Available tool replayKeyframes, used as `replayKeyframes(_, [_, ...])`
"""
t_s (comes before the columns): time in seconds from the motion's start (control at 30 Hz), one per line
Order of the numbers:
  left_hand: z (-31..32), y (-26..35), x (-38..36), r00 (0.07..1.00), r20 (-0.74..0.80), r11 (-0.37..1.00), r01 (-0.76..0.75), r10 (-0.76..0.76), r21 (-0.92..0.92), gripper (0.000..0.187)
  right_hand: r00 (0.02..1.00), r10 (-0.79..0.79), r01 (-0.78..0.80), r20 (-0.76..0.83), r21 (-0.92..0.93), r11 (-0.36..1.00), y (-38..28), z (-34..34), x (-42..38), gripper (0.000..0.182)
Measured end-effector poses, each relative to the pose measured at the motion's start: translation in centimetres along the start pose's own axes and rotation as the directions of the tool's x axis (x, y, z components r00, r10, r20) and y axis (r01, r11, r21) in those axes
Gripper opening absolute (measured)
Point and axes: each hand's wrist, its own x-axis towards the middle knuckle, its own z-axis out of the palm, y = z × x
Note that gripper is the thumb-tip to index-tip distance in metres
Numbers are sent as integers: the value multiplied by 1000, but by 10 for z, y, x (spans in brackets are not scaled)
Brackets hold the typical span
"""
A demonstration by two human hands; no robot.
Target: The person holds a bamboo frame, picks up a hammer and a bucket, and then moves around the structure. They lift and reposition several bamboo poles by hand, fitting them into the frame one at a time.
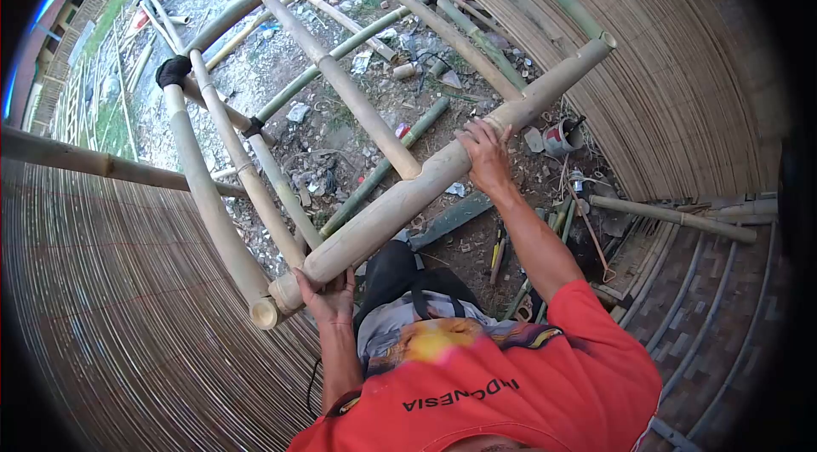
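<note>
A thick bamboo pole (374, 226) runs slantwise in front of my body, from an open cut end at lower left to its other end at upper right. Thinner bamboo rails (349, 99) meet it and reach away to a curved bamboo bar (247, 5). My left hand (328, 292) is wrapped round the pole near its lower-left end, its fingers partly underneath. Farther up, my right hand (487, 154) rests over the top of the pole, fingers bent round it. Black binding (174, 71) wraps a joint of the frame at upper left.
Bamboo slat panels stand at left (128, 299) and right (672, 69). A bucket (562, 139), a bow-shaped tool (591, 235) and a yellow-and-black tool (496, 249) are on the littered ground. A woven surface (715, 324) is at lower right.
</note>
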Motion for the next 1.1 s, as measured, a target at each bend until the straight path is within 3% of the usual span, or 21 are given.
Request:
replayKeyframes(0.23, [7, -11, 12, 995, -95, 999, -39, 39, 10, 81, 997, -72, 70, 33, 61, 996, 21, -5, 5, 54])
replayKeyframes(0.27, [9, -14, 15, 977, -204, 997, -62, 67, 35, 81, 996, -85, 83, 22, 84, 993, 25, -7, 7, 53])
replayKeyframes(0.3, [16, -17, 13, 977, -202, 997, -55, 63, 45, 81, 997, -72, 70, 22, 83, 994, 28, -9, 9, 53])
replayKeyframes(0.4, [33, -25, 13, 947, -288, 987, -159, 144, -27, 77, 980, -194, 187, 48, 124, 974, 44, -14, 20, 49])
replayKeyframes(0.47, [47, -30, 19, 955, -258, 987, -161, 148, -29, 77, 972, -223, 211, 74, 143, 967, 56, -19, 25, 48])
replayKeyframes(0.53, [59, -36, 16, 954, -248, 980, -187, 166, -61, 76, 936, -348, 335, 53, 168, 927, 62, -16, 38, 47])
replayKeyframes(0.57, [43, -34, 27, 912, -361, 971, -231, 194, -63, 75, 923, -370, 346, 105, 193, 918, 60, -20, 44, 47])
replayKeyframes(0.6, [28, -35, 37, 893, -365, 953, -301, 263, -48, 82, 903, -404, 369, 146, 220, 903, 59, -22, 54, 48])
replayKeyframes(0.7, [34, -32, 39, 820, -504, 940, -338, 270, -46, 79, 850, -505, 460, 149, 257, 850, 63, -16, 70, 52])
replayKeyframes(0.77, [29, -36, 49, 849, -415, 925, -378, 327, -46, 80, 802, -575, 531, 162, 250, 810, 65, -18, 82, 59])
replayKeyframes(0.87, [51, -37, 46, 793, -511, 918, -397, 332, -19, 80, 740, -634, 563, 225, 308, 767, 68, -35, 104, 59])
replayKeyframes(0.93, [51, -34, 48, 741, -584, 922, -386, 330, 32, 76, 794, -593, 502, 132, 409, 762, 73, -56, 131, 65])
replayKeyframes(1.03, [66, -31, 43, 712, -619, 927, -368, 332, 74, 76, 943, -330, 332, -44, 208, 920, 99, -43, 188, 83])
replayKeyframes(1.07, [67, -31, 45, 711, -606, 914, -399, 357, 69, 78, 973, -228, 230, -35, 252, 940, 95, -38, 217, 85])
replayKeyframes(1.1, [68, -32, 44, 711, -610, 913, -404, 350, 53, 78, 989, -132, 105, 69, 303, 947, 108, -19, 240, 84])
